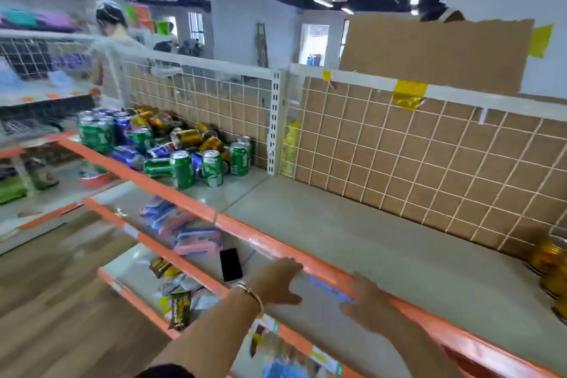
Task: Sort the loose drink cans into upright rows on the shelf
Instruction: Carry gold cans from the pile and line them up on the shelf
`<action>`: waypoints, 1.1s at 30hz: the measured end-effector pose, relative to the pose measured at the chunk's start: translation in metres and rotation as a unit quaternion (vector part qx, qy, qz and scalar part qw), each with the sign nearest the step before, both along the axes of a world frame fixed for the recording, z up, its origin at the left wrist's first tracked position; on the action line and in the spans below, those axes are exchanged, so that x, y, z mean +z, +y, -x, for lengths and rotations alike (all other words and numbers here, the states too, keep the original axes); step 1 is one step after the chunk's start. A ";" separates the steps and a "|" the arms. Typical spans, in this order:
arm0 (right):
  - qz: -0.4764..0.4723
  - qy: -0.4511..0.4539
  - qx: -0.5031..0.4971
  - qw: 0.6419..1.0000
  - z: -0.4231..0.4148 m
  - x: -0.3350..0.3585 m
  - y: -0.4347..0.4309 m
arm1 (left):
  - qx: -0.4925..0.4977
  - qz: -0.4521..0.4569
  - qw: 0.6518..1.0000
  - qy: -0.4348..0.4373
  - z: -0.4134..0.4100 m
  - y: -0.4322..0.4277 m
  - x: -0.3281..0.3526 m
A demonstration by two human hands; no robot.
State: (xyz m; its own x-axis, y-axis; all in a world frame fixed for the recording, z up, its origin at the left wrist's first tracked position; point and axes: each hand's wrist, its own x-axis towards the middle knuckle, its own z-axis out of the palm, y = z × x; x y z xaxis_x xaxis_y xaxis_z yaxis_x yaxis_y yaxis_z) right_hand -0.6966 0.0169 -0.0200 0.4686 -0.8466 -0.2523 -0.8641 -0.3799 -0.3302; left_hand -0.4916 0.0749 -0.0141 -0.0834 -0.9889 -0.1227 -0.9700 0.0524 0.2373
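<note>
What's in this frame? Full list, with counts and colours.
drink cans: a heap, too many to count, green, blue and gold, far left of the top shelf; some upright, some lying
gold cans: at least two, right edge of that shelf
top shelf: one, grey with an orange front rail
wire grid: white, backed by brown cardboard, behind the shelf
yellow tape: a few pieces, on the top rail
phone: one, black, shelf below
snack packets: several, blue and pink, lower shelves
person: one, blurred, beyond the shelf, far left
left hand: open, at the front rail
right hand: open, blurred, at the rail
</note>
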 end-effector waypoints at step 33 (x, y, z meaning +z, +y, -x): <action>0.034 -0.106 0.231 0.967 -0.493 0.118 -0.162 | 0.299 0.081 0.946 0.100 -0.413 -0.083 0.089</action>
State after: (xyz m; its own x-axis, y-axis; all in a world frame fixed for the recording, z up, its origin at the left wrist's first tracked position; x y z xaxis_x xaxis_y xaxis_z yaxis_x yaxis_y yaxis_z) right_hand -0.2038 -0.1448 0.0979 0.8355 -0.5461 -0.0607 -0.5132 -0.7361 -0.4412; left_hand -0.0783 -0.0076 0.0747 0.4911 -0.8711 -0.0061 -0.7745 -0.4398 0.4547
